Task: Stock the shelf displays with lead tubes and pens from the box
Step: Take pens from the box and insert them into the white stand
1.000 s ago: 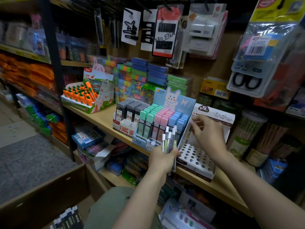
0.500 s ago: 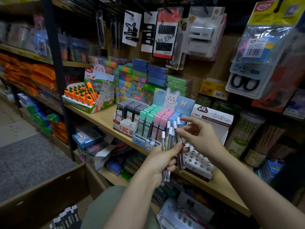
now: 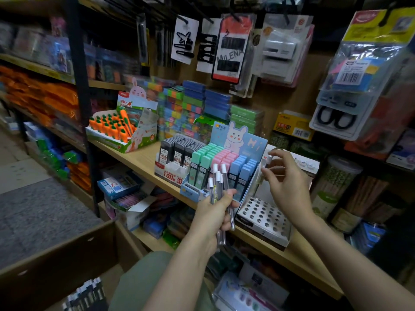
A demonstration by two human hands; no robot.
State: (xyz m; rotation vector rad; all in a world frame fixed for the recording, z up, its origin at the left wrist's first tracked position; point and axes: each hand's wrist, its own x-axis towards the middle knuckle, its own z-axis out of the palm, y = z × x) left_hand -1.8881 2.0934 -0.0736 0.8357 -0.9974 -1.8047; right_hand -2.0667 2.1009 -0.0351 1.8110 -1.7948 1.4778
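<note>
My left hand (image 3: 214,208) grips a bunch of several clear lead tubes (image 3: 217,187) with white caps, upright in front of the shelf. My right hand (image 3: 284,176) pinches one white-capped lead tube (image 3: 264,168) above the white display tray (image 3: 262,217), whose top is full of round holes. The tray stands on the wooden shelf (image 3: 298,259), right of a pastel rabbit display (image 3: 224,167) filled with green, pink and blue lead cases. A cardboard box (image 3: 56,259) stands at lower left, with more tubes (image 3: 86,295) showing at the bottom edge.
Black lead cases (image 3: 177,151) and a carrot-eraser display (image 3: 121,129) sit further left on the shelf. Hair clips (image 3: 185,41), staplers and scissors (image 3: 339,118) hang above. Jars (image 3: 336,182) stand to the right of the tray. Lower shelves hold more stock.
My right hand drew one tube out of the bunch in my left hand and carried it up and right, over the holed tray. My left hand stayed nearly still.
</note>
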